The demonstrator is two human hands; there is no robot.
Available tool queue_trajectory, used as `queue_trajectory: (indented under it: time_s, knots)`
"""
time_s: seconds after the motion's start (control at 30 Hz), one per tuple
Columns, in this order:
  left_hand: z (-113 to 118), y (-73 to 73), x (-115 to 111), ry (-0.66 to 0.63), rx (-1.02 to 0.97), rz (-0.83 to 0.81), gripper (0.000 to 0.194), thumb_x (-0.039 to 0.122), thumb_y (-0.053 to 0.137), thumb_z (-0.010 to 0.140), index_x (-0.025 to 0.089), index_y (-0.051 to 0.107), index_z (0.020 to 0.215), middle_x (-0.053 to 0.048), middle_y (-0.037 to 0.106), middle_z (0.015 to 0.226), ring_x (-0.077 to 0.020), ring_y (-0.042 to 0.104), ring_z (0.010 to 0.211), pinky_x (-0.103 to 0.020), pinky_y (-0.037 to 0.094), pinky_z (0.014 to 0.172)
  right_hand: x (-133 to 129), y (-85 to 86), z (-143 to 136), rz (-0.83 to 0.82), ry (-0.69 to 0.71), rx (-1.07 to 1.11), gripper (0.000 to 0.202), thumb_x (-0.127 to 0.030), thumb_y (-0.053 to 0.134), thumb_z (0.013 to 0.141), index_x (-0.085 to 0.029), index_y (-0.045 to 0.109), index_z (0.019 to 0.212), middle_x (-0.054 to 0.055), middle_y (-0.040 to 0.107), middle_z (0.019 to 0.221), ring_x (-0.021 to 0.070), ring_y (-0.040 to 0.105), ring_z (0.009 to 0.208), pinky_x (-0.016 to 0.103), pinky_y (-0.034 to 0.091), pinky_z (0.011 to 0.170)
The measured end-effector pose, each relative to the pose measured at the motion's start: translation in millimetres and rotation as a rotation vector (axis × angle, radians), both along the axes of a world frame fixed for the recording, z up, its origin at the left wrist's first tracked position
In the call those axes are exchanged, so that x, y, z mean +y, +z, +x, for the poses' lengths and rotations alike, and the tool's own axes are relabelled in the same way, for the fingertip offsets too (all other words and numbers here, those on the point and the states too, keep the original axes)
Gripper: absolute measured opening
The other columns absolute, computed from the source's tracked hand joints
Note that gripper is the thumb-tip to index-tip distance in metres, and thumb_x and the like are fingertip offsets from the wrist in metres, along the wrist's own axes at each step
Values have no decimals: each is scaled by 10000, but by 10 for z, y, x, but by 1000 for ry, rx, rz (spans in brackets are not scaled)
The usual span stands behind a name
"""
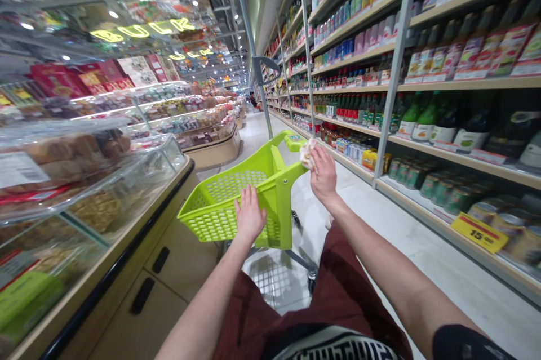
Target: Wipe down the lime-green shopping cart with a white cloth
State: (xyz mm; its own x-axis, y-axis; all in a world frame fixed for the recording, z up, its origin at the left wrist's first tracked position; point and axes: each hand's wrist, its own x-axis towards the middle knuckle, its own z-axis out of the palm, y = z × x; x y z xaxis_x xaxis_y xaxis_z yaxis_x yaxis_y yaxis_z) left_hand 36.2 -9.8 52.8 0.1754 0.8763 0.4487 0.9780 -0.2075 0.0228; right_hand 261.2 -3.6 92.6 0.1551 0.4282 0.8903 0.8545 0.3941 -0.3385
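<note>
Inside a supermarket aisle (359, 205)
Lined with shelves (465, 85), bottles (477, 47) and price tag (479, 232) right of the gripping right hand (323, 177), packaged food (84, 149) and BULK sign (143, 29) left of it, shopping cart (284, 213) against it.

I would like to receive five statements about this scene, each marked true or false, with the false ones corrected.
1. The right hand holds a crumpled cloth or tissue at the cart's handle. True.
2. The left hand grips a bottle. False: it is spread against the basket's side.
3. The basket is red. False: it is bright green.
4. A yellow price tag is on the lower right shelf. True.
5. The trousers are white. False: they are dark red.
</note>
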Motion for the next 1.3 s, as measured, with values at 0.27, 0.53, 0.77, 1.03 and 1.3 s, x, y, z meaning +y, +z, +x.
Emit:
queue_trajectory:
  time_s: [0.27,0.53,0.77,1.03,1.3]
  knots:
    - [-224,-119,152,96,12,-203,664,298,476,723,119,284,1333,-102,161,1457,-261,166,1327,-531,165,1049,71,-132,-607,-240,162,-299,384,-60,392,803,-172,548,1136,80,466,1298,233,286,1274,474,225,1017]
    - [-348,10,244,45,-59,-200,667,273,487,719,140,266,1334,-118,242,1434,-261,195,1319,-532,160,1047,46,1,-444,-87,201,-248,407,-81,383,799,-154,521,1175,82,478,1283,181,304,1267,370,280,1023]
    - [-296,0,198,38,-99,-201,709,298,506,692,111,270,1333,-146,275,1415,-272,228,1304,-540,161,1042,15,89,-379,-270,-46,-239,418,-57,399,779,-173,520,1162,98,429,1326,247,252,1288,494,184,1016]
    - [-274,-48,73,-7,-63,-201,689,288,479,708,141,255,1342,-102,247,1433,-252,211,1314,-553,144,1043,-54,-329,-1069,-367,287,-500,409,-79,407,789,-202,521,1162,73,455,1309,219,291,1272,480,167,1027]
    - [-401,-222,-20,55,-96,-143,677,231,461,719,144,238,1353,-94,223,1442,-243,172,1328,-533,145,1056,52,-116,-446,-193,-45,-211,449,-62,368,790,-181,481,1208,87,403,1347,220,219,1303,498,145,1024]
